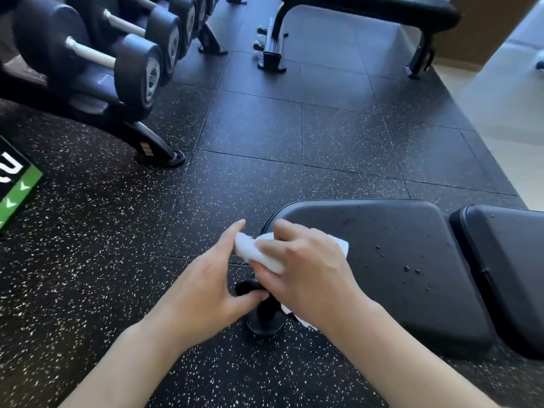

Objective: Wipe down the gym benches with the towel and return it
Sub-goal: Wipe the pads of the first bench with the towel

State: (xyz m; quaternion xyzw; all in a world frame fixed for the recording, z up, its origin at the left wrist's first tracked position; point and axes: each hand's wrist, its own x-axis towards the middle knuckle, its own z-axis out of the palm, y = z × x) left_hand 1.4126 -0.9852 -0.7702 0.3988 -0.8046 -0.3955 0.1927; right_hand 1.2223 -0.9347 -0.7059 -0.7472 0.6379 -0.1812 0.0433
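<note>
Two hands on one towel (259,253), held in the air just off the near-left corner of the bench pad. My left hand (212,278) pinches the towel's left end between thumb and forefinger, the other fingers curled loosely beneath. My right hand (309,269) lies over the rest of the cloth, fingers (266,245) bent down around it; a white corner shows past the knuckles on the pad side and another scrap hangs below the wrist. The towel is bunched, its long axis running left to right between the two grips.

Below my hands stands the bench's front foot (263,322), on the speckled floor (117,275).

The seat pad (382,260), my counter for this job, lies directly right of the towel and touches nothing yet. Water beads sit scattered over it, thickest toward its right half. So the wipe runs rightward and away, and my right hand is the nearer one to carry it; the left looks set to let go. Beyond the gap lies the back pad (506,275), also beaded.

Farther off: the dumbbell rack (123,69) at left, and a second bench (382,13) at the far end, not yet reached.
</note>
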